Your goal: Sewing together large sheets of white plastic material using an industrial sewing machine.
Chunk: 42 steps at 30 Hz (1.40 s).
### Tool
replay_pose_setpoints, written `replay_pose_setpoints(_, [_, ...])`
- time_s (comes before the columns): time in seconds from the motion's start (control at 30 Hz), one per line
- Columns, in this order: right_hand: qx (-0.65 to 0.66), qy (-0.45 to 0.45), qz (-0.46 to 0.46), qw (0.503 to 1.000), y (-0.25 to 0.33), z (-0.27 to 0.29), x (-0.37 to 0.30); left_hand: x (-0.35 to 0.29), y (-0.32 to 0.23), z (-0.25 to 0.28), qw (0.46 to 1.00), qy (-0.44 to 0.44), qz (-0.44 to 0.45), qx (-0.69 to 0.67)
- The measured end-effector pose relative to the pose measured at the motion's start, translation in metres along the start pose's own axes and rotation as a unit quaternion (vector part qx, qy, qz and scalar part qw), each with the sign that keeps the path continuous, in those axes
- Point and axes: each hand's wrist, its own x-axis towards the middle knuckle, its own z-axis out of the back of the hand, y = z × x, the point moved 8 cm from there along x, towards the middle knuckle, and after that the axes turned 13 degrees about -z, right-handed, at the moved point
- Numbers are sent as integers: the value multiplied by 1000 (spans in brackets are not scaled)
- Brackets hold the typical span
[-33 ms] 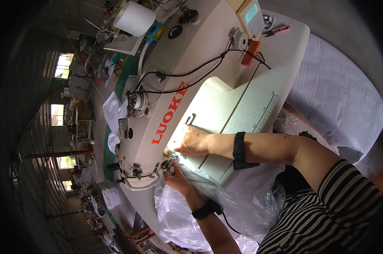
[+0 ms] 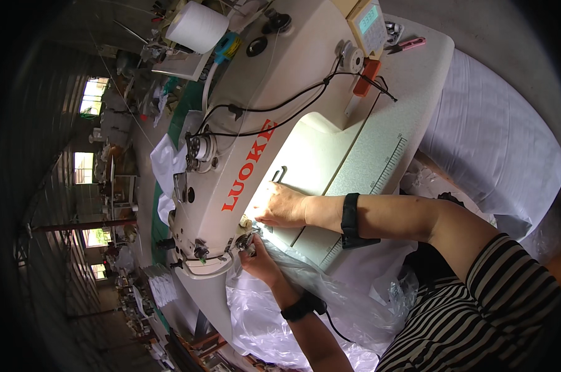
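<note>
Dim workshop space with small, bright rectangular windows [image 2: 84, 168] stretches beyond the far side of a white, long-armed metal sewing machine [image 2: 231, 155]. A white cone of thread [image 2: 198, 28] stands above the machine's far edge, and pink-handled snips [image 2: 409, 44] lie at the end of its bed away from the needle. Past its near edge sits a large, smooth white bundle [image 2: 491, 136].

Thin, shiny, translucent white sheeting [image 2: 258, 319] spreads from beside the machine's needle end down over its front edge toward the person's lap. Just beside the small silver metal fittings [image 2: 245, 243] at that end, the left hand [image 2: 260, 265] has its thumb and fingers close in; whether they pinch the sheeting or a fitting, I cannot tell. Under the machine's arm, the right hand [image 2: 281, 206] rests bent over the lit bed, fingers curled, their tips too hidden to show what they grip.

Most likely the step in hand is setting or adjusting something at the needle. As I judge it, the next move calls for small, exact finger work, clear of the needle point, with the loose sheeting well apart from the fittings.
</note>
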Motion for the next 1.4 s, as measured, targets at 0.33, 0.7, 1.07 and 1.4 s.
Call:
replay_pose_setpoints(0.33, [-20, -9, 9, 1000, 3, 3, 0, -1, 6, 1, 1000, 8, -6, 20])
replay_pose_setpoints(0.7, [-8, -1, 1, 1000, -3, 1, 0, -4, 4, -7, 994, 66, 92, -3])
replay_pose_setpoints(1.07, [-5, 10, -2, 1000, -1, -2, 0, -2, 6, -3, 999, -1, 32, -43])
replay_pose_setpoints(1.4, [-32, 40, -8, 999, -2, -1, 0, -2, 7, -6, 999, 21, 19, -27])
